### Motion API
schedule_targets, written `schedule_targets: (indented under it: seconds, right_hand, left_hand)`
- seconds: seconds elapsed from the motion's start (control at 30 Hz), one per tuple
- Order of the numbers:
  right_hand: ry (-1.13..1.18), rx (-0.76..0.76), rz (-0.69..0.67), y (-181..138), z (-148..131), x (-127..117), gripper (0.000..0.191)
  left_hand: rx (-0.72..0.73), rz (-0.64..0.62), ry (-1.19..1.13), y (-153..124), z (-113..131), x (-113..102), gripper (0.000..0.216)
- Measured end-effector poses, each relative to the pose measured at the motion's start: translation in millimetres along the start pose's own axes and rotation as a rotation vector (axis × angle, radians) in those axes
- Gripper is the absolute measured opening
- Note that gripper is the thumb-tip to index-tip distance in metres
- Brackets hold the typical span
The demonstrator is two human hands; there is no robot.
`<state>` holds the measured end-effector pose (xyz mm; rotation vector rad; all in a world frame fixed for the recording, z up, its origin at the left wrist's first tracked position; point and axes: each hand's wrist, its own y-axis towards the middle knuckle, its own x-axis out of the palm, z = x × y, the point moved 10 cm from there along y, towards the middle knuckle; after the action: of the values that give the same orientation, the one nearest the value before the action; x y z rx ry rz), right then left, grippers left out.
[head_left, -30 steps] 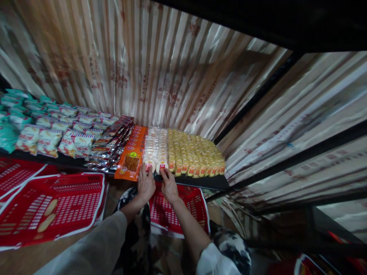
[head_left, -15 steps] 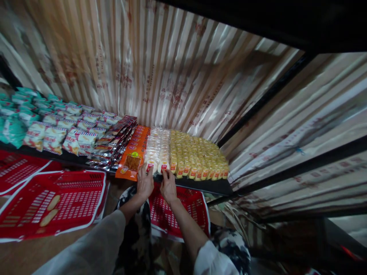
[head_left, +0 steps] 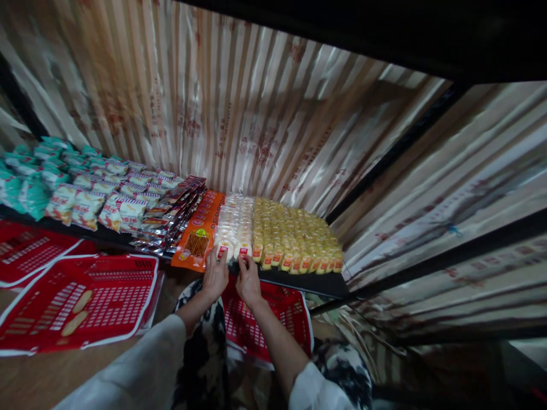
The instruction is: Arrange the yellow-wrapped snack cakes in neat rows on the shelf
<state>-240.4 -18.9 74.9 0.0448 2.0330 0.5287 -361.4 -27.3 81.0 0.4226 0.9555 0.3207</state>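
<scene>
At the shelf's front edge, my left hand (head_left: 215, 277) has its fingers closed on a small white snack in clear wrap (head_left: 223, 249) with a red label. Beside it, my right hand (head_left: 248, 282) pinches the lower edge of a matching white wrapped snack (head_left: 243, 249). Both packs stand at the front of two tight rows of white wrapped snacks (head_left: 237, 219). To their right are many rows of yellow wrapped snacks (head_left: 294, 233). Flat orange bags (head_left: 199, 230) of stick snacks lie just left of my left hand.
Left along the black shelf (head_left: 316, 283) sit dark red shiny packets (head_left: 173, 210), white snack bags (head_left: 88, 208) and green bags (head_left: 34, 193). A red basket (head_left: 123, 304) holding two oblong items is at lower left; another red basket (head_left: 284, 313) is below my hands. Corrugated sheeting (head_left: 256, 114) stands behind.
The view has shifted slightly, so the shelf goods sit a little lower and further right. Both hands remain at the front of the white rows, with little visible movement.
</scene>
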Motion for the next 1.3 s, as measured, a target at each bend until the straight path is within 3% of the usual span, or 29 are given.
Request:
schedule_targets:
  seconds: [0.1,0.23,0.47,0.8,1.07,1.3]
  right_hand:
    - [0.015,-0.001,-0.013,2.7,-0.5,-2.0,0.057]
    - [0.09,-0.009,0.058,-3.6,4.1,-22.5,0.053]
    - [0.069,0.076,0.174,-30.5,39.2,-60.3,0.053]
    - [0.049,0.076,0.093,-16.1,54.4,-52.0,0.061]
    - [0.084,0.097,0.133,-24.7,66.3,-51.4,0.059]
    - [0.091,0.111,0.123,-22.1,72.7,-51.2,0.063]
  left_hand:
    - [0.019,0.003,0.029,0.6,2.3,0.9,0.047]
    - [0.018,0.035,0.044,0.9,2.9,-3.0,0.045]
    - [0.035,0.045,0.064,-1.5,5.7,-3.4,0.043]
    - [0.015,0.029,-0.007,-2.8,16.6,-5.1,0.042]
    - [0.107,-0.068,-0.089,16.1,71.4,24.0,0.042]
    - [0.014,-0.234,-0.102,36.5,83.2,61.5,0.047]
